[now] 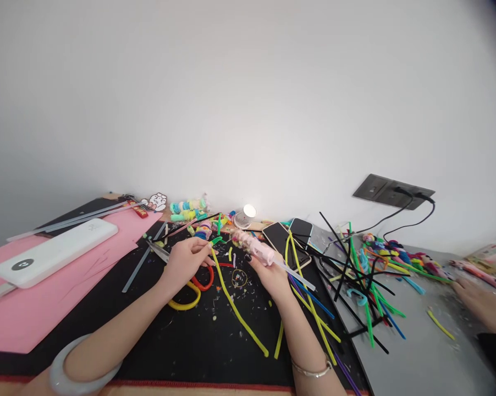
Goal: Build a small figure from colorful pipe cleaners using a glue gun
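My left hand (187,261) is closed in a pinch at the top end of a yellow pipe cleaner (235,309), whose tail hangs down over the black mat. A short green pipe cleaner piece (217,240) touches the same fingertips. In my right hand (273,278) is a pale pink hot glue gun (261,252), its nozzle end towards the left and a translucent glue stick (299,276) sticking out of its rear. Scissors with yellow and red handles (186,301) lie open beneath my left hand, partly hidden by it.
Two phones (277,237) (301,228) lie behind my right hand. Loose pipe cleaners (355,286) are heaped at right. A white power bank (58,253) rests on pink sheets (87,275). Another person's hand (479,302) is at far right. Cables run from a wall socket (392,191).
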A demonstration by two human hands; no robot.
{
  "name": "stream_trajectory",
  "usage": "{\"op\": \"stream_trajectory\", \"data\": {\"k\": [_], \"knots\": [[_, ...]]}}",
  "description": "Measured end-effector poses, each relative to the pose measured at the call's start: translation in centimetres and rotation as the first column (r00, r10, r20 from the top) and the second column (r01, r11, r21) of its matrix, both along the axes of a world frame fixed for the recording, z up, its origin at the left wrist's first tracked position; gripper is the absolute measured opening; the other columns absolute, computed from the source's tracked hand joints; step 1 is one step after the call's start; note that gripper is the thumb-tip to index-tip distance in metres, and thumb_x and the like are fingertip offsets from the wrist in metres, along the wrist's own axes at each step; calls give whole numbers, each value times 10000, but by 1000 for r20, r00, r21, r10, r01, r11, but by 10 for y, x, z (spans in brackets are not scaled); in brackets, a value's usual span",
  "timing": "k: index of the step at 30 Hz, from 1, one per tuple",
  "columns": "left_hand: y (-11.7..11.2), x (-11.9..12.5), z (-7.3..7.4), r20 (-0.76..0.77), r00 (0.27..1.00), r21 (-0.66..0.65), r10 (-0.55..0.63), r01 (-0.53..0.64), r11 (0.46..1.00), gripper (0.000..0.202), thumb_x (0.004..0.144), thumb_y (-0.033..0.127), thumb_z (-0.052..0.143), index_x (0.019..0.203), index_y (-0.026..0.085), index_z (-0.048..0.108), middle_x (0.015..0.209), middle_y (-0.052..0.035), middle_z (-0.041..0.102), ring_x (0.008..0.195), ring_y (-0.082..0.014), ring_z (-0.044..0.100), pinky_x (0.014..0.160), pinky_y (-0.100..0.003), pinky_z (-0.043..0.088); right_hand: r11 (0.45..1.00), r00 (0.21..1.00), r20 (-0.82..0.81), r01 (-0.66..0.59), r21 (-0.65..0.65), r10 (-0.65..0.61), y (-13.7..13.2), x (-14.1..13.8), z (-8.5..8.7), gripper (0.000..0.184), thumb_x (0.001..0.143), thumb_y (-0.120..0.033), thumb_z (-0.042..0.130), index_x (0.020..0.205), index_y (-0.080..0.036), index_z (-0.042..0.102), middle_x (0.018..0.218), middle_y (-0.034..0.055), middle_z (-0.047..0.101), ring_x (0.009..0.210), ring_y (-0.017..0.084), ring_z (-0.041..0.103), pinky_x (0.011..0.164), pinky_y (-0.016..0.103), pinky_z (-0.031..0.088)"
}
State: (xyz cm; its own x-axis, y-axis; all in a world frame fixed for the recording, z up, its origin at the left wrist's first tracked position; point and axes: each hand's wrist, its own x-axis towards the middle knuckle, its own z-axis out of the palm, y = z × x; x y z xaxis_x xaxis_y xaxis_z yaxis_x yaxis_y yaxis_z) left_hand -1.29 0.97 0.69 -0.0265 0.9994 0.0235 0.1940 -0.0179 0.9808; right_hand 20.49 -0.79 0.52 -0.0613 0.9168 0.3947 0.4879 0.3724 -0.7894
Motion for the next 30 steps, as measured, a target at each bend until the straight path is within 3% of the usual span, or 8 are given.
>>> {"op": "stream_trajectory", "data": {"k": [6,17,25,30], "knots": [[-1,3,-3,49,999,13,-1,0,1000,208,727,379,666,730,175,625,593,-28,708,594,-221,713,581,-290,539,993,991,81,-102,-66,107,-3,-8,-6,185,809,-314,603,891,-183,704,888,46,718,808,204,656,742,276,508],[-5,6,-5,68,998,25,-5,4,1000,178,734,357,665,742,181,641,611,-27,712,590,-219,712,567,-282,538,995,984,148,-94,-41,99,-2,-8,-8,232,841,-297,555,964,-185,716,867,42,721,707,187,626,711,289,508],[-6,6,-2,53,999,20,-7,6,1000,156,746,333,657,739,179,636,604,-21,709,590,-210,712,573,-273,533,995,985,143,-90,-33,94,-1,-9,-9,231,843,-304,548,944,-161,699,762,27,679,640,166,576,648,263,470],[-6,6,-1,71,997,11,5,-6,1000,180,730,354,678,718,179,638,595,-25,709,581,-218,711,560,-276,529,998,985,162,-48,-32,53,-1,-8,-10,202,840,-328,550,839,-169,675,671,5,632,582,151,531,592,245,437]]}}
